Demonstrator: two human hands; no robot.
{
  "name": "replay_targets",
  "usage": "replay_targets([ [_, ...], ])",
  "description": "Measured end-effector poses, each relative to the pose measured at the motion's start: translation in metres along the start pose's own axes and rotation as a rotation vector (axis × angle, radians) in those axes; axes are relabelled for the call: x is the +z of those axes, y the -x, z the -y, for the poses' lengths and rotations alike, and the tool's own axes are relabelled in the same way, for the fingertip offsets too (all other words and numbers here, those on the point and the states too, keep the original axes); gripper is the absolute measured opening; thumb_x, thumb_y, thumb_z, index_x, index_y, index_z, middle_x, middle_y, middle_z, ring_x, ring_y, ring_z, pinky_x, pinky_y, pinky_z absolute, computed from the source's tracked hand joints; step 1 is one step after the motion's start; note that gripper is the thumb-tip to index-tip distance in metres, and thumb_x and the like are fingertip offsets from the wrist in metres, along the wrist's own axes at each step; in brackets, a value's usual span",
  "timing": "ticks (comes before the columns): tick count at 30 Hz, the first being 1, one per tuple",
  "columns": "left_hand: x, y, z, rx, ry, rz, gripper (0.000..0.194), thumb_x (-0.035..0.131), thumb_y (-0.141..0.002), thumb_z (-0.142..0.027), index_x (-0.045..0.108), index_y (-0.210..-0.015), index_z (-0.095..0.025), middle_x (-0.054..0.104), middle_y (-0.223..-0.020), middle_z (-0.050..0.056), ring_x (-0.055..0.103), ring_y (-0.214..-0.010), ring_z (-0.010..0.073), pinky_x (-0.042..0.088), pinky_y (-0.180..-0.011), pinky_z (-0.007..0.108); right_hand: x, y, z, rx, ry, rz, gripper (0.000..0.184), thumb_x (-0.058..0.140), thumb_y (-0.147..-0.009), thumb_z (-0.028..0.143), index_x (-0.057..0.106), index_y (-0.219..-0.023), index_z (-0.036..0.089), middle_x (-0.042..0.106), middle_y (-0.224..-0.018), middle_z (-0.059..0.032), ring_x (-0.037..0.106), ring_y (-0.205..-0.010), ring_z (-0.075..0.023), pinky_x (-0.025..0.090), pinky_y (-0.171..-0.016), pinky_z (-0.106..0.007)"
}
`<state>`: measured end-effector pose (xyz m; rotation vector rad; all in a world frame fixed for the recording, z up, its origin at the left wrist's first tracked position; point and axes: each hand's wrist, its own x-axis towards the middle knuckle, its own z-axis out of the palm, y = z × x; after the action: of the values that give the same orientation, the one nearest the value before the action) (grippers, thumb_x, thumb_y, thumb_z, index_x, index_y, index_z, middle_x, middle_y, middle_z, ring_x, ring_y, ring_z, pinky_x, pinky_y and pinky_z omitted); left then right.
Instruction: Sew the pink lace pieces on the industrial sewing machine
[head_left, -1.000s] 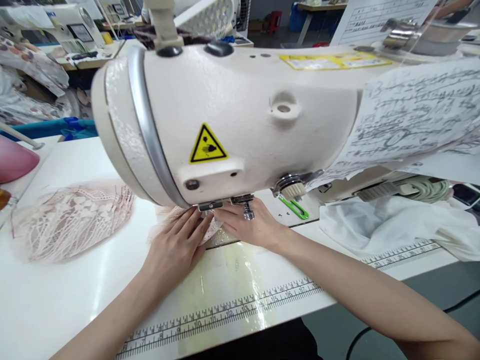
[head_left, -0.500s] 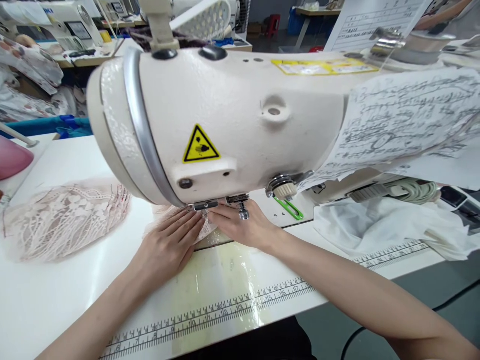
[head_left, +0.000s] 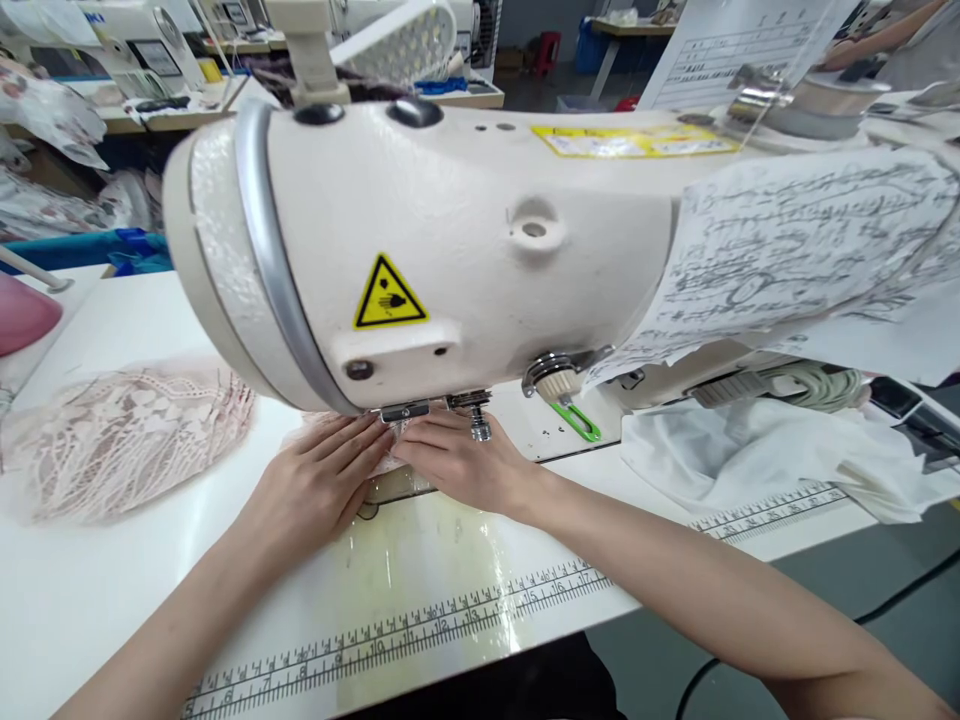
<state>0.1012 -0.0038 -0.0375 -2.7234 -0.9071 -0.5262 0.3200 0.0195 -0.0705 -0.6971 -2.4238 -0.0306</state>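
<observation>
A cream sewing machine head [head_left: 450,250] with a yellow warning sticker fills the middle of the view. Under it, by the presser foot [head_left: 405,411], lies a small piece of pink lace [head_left: 319,422]. My left hand [head_left: 315,480] lies flat on this lace with its fingers stretched toward the foot. My right hand [head_left: 457,460] rests beside it on the right, fingers pressed down at the lace under the foot; its fingertips are partly hidden by the machine.
A pile of pink lace [head_left: 120,430] lies at the left on the white table [head_left: 90,590]. White cloth [head_left: 750,450] is heaped at the right, under a sheet of written paper [head_left: 787,250]. A tape measure strip [head_left: 420,630] runs along the table's front edge. A green clip [head_left: 577,420] lies beside the machine.
Both hands have slid slightly left and toward me with the lace under the foot. The view has shifted a little, so the machine sits further left.
</observation>
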Motion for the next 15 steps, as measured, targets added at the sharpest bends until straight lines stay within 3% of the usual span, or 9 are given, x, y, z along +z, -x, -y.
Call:
replay_targets([
  [4,-0.003,-0.004,-0.010,-0.130,0.002,-0.036,0.021,0.053,-0.087,-0.014,0.064,-0.105,-0.020,0.071,-0.112,0.004,0.067,-0.099,0.0219,0.047,-0.094,0.042,0.005,0.000,-0.006,0.042,-0.195,0.016,0.021,0.047,-0.093,0.013,0.066,-0.090,0.021,0.069,-0.092,0.0014,0.060,-0.078,-0.0100,0.045,-0.073,-0.026],
  [8,-0.006,-0.007,-0.020,-0.188,0.028,-0.024,0.015,0.052,-0.087,-0.010,0.058,-0.080,-0.022,0.071,-0.093,0.000,0.065,-0.081,0.0177,0.044,-0.086,0.039,0.007,0.000,-0.009,0.051,-0.310,0.040,0.022,0.047,-0.091,0.010,0.066,-0.089,0.022,0.069,-0.095,0.0021,0.060,-0.083,-0.0102,0.045,-0.071,-0.025],
  [12,-0.006,-0.006,-0.023,-0.096,0.028,-0.070,0.019,0.051,-0.086,-0.004,0.056,-0.091,-0.022,0.069,-0.093,0.000,0.064,-0.082,0.0171,0.043,-0.091,0.039,0.006,0.000,-0.007,0.140,-0.293,0.028,0.019,0.053,-0.086,0.010,0.065,-0.094,0.020,0.068,-0.097,0.0004,0.059,-0.079,-0.0112,0.045,-0.068,-0.026],
  [15,-0.004,-0.004,-0.023,-0.108,0.055,-0.087,0.028,0.050,-0.086,-0.001,0.053,-0.108,-0.019,0.068,-0.097,0.005,0.063,-0.089,0.0187,0.045,-0.089,0.037,0.005,-0.001,-0.006,0.156,-0.277,0.030,0.017,0.054,-0.088,0.015,0.066,-0.099,0.021,0.068,-0.093,0.0002,0.058,-0.078,-0.0116,0.046,-0.070,-0.026],
])
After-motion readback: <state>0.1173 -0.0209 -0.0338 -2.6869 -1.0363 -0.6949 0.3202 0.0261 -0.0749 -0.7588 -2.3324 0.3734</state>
